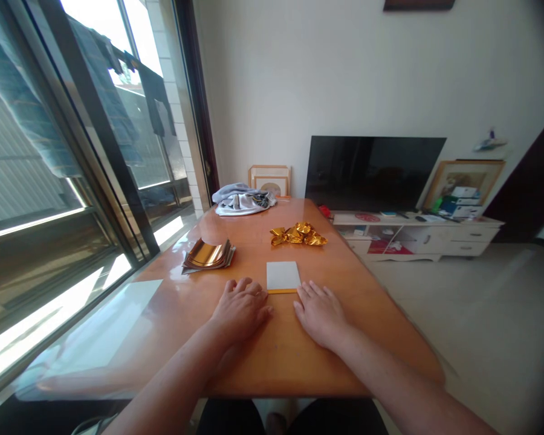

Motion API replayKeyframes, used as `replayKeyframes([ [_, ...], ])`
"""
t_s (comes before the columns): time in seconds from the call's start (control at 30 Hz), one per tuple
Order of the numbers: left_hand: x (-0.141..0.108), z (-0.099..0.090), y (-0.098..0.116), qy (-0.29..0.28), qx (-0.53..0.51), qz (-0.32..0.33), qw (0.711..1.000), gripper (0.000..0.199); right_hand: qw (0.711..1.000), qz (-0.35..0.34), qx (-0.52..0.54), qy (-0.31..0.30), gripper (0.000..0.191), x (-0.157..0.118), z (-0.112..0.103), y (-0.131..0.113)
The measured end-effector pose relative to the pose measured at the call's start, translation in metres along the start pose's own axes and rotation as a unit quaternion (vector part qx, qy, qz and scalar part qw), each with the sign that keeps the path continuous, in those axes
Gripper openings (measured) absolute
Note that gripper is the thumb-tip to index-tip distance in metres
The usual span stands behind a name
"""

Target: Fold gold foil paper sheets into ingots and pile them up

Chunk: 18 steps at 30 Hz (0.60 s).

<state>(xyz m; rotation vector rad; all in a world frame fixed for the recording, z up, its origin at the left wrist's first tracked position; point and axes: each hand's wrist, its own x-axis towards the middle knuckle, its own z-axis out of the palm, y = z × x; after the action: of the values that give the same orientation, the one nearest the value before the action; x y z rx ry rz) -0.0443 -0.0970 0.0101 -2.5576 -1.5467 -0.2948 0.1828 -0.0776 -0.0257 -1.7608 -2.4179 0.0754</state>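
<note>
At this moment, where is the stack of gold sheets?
In the head view, the stack lies on the table, left of the pale sheet and beyond the left hand.

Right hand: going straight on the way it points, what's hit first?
Likely the pale sheet, at its right edge; the right hand's leading fingertips sit right by its near corner. Contact itself is hard to tell.

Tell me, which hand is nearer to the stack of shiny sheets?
Left. The left hand is on the near side of the stack of shiny sheets, slightly to its right; the right hand is farther right, by the near right corner of the pale sheet.
</note>
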Motion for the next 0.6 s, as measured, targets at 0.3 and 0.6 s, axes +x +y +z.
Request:
replayKeyframes([
  [0.3,0.012,0.0,0.017,0.028,0.014,0.007,0.999,0.03,1.0,-0.003,0.005,0.013,0.059,0.0,0.001,0.0],
  [0.6,0.022,0.022,0.027,0.005,-0.022,0.03,0.999,0.034,1.0,-0.004,0.001,0.015,0.058,0.0,0.001,0.001],
])
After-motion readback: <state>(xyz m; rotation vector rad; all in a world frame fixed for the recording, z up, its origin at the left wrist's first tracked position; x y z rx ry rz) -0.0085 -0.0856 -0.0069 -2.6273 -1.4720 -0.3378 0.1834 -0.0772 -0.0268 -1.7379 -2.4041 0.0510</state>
